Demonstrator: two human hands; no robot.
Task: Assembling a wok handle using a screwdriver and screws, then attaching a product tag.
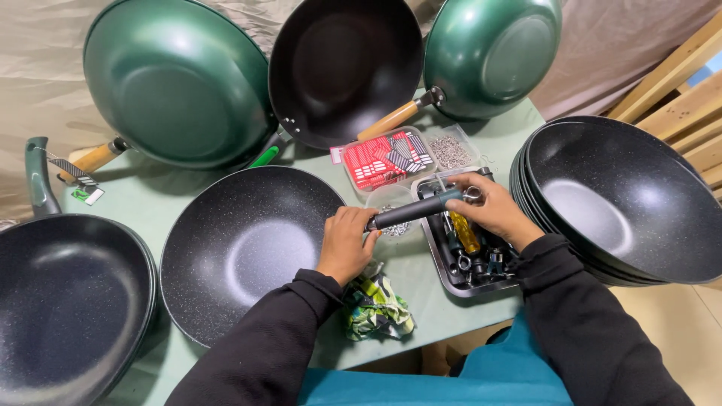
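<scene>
Both hands gripped one dark handle [412, 210]: left hand [346, 244] clenched its near end beside the pan [241, 248], right hand [492, 210] fingers grasped its far end.

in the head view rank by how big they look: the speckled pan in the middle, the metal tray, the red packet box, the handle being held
1. speckled pan
2. metal tray, partly hidden by the right hand
3. red packet box
4. dark handle, held by both hands, left hand at its near end

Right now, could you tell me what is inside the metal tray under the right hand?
The metal tray holds a yellow-handled screwdriver and dark metal fittings. The right hand and pan handle cover its far end.
</scene>
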